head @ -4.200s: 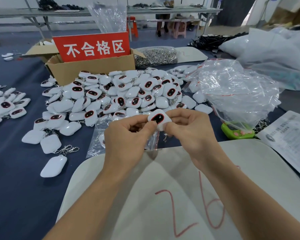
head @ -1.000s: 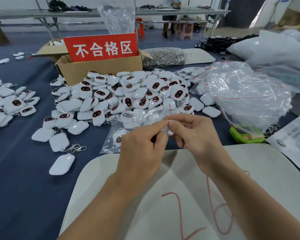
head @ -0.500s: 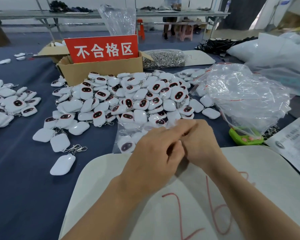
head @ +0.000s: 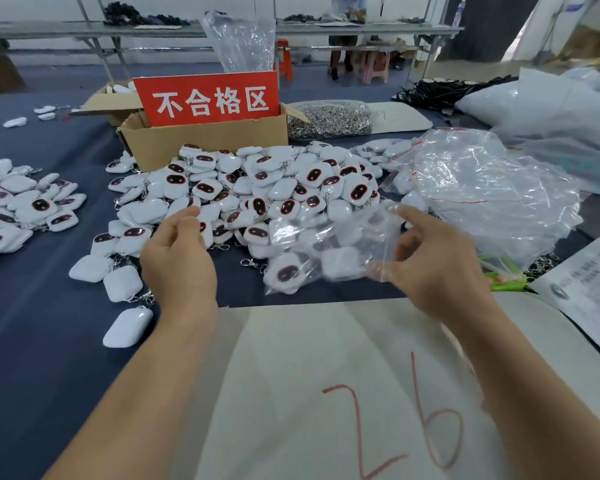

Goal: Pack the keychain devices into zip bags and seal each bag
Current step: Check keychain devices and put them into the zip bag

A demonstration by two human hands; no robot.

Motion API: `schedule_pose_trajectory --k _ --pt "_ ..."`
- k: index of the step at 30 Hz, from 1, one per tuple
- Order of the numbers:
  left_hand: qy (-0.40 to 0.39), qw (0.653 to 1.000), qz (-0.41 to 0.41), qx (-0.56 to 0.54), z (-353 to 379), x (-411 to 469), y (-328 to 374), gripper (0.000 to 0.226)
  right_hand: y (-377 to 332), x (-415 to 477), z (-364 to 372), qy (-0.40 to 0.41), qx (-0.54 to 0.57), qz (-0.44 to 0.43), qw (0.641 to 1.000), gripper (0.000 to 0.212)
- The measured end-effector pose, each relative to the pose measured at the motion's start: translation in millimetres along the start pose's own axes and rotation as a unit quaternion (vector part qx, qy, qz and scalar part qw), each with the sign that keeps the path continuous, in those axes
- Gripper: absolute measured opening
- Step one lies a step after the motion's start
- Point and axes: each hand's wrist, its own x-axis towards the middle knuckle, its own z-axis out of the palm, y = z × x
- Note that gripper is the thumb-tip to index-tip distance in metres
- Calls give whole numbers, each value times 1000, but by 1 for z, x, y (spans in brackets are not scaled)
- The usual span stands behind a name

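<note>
While the right hand [head: 433,268] pinched the right end of a bag [head: 347,237], the left hand [head: 177,258] was apart from it, its fingers loosely bent and holding nothing, over the near edge of the pile [head: 257,188]. The bag was blurred, with white devices [head: 286,271] inside, between the pile and the sheet [head: 326,358] at the near edge of the table [head: 32,341]. A box [head: 205,143] stood behind the pile.

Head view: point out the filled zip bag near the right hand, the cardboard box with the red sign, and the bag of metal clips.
zip bag [head: 357,237], head view, clear plastic middle.
cardboard box [head: 205,143], head view, front wall.
bag of metal clips [head: 329,119], head view, middle of the heap.
</note>
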Motion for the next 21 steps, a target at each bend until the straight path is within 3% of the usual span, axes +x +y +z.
schedule_pose_trajectory --k 4,6,9,13,17,19,21 --pt "-50 995 52 62 5 -9 -3 27 11 5 -18 141 -46 26 989 71" --pt "-92 984 97 117 8 -15 -6 27 15 7 -22 171 -68 42 982 54" --pt "-164 948 164 217 12 -24 -8 24 12 4 -19 216 -64 34 974 34" --pt "-260 885 212 324 15 -35 -13 18 8 1 -16 310 -22 -15 950 31" --pt "-311 843 221 378 14 -38 -13 18 8 -2 -12 329 -21 -67 942 36" --pt "-324 839 207 385 12 -36 -11 30 3 -4 -10 333 -25 -101 937 39" --pt "-326 843 190 382 11 -36 -11 35 -3 -9 -2 283 5 -146 948 37"
